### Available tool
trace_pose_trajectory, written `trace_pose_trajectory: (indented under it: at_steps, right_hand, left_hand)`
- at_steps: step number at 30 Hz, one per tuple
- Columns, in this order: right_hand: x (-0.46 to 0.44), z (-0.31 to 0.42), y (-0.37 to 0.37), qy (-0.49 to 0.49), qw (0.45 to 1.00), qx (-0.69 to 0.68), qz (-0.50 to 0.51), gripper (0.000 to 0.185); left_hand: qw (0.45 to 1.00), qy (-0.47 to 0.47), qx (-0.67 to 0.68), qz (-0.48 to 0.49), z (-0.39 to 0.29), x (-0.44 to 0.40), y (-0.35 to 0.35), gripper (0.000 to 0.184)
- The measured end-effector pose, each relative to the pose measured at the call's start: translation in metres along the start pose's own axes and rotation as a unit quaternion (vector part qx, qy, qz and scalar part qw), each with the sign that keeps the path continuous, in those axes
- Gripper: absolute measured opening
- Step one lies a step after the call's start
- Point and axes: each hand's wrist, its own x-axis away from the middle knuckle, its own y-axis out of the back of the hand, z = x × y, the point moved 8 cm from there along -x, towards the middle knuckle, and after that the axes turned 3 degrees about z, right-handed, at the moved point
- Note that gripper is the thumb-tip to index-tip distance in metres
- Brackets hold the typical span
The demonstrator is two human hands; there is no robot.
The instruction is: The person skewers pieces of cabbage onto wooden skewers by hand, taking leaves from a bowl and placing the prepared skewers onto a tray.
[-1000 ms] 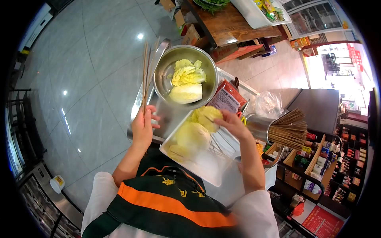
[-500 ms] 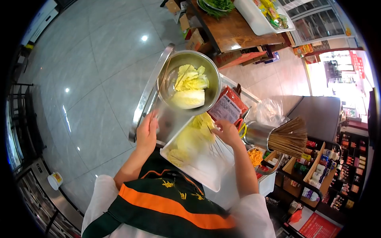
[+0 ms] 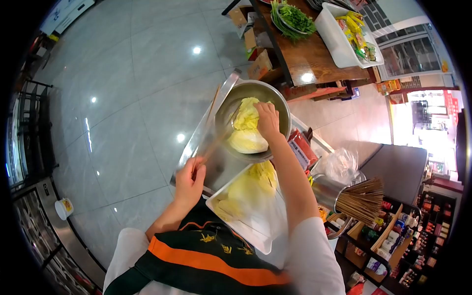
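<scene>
A steel bowl [image 3: 285, 105] holds pale yellow-green cabbage leaves [image 3: 247, 114] and a whiter cabbage piece [image 3: 248, 141]. My right hand [image 3: 268, 119] reaches into the bowl, its fingers closed on the leaves at the right side. Left of and below the bowl, my left hand [image 3: 191, 182] is closed around thin wooden skewers [image 3: 215, 101] that point up along the bowl's left side. Nearer to me, under my right forearm, a white tray [image 3: 263, 242] holds more cabbage leaves [image 3: 264, 176]; part of it is blurred.
Right of the bowl lie a red packet [image 3: 303, 149] and a clear plastic bag [image 3: 340, 164]. A steel container [image 3: 327, 191] of many skewers lies tilted beside them. A wooden table [image 3: 314, 61] at the top bears greens [image 3: 295, 20] and a white bin [image 3: 339, 46].
My right hand has moved from the tray up into the bowl and taken hold of leaves there. My left hand has moved slightly right and down in view, still with skewers. The whole view has shifted.
</scene>
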Motion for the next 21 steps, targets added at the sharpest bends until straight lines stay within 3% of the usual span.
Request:
trace_pose_trajectory:
  at_steps: [6, 8, 9, 11, 15, 18, 19, 21]
  right_hand:
    - [-0.018, -0.003, -0.009, 0.054, 0.994, 0.024, 0.097, 0.025]
    - [-0.016, 0.005, 0.021, 0.060, 0.997, -0.041, 0.004, 0.022]
    - [-0.012, 0.011, 0.030, 0.060, 0.997, -0.039, 0.006, 0.022]
    - [0.000, 0.016, 0.058, 0.004, 0.993, -0.105, -0.046, 0.020]
    - [0.028, 0.031, 0.081, -0.054, 0.986, -0.118, -0.105, 0.020]
    - [0.054, 0.052, 0.090, -0.039, 0.986, -0.073, -0.147, 0.020]
    - [0.062, 0.065, 0.092, 0.011, 0.985, -0.045, -0.166, 0.020]
    - [0.078, 0.075, 0.098, 0.055, 0.981, -0.015, -0.184, 0.020]
  left_hand:
    - [0.999, 0.028, 0.035, 0.023, 0.002, -0.006, -0.019, 0.014]
    - [0.996, 0.035, 0.066, 0.044, 0.006, -0.012, -0.035, 0.015]
    - [0.992, 0.042, 0.095, 0.066, 0.012, -0.015, -0.047, 0.017]
    - [0.993, 0.037, 0.086, 0.077, 0.017, -0.030, -0.067, 0.019]
    - [0.947, 0.162, 0.260, 0.095, 0.008, -0.062, -0.123, 0.031]
    - [0.900, 0.261, 0.341, 0.071, 0.013, -0.074, -0.142, 0.036]
    - [0.878, 0.308, 0.362, 0.057, 0.018, -0.073, -0.146, 0.038]
    - [0.868, 0.334, 0.361, 0.071, 0.031, -0.072, -0.154, 0.027]
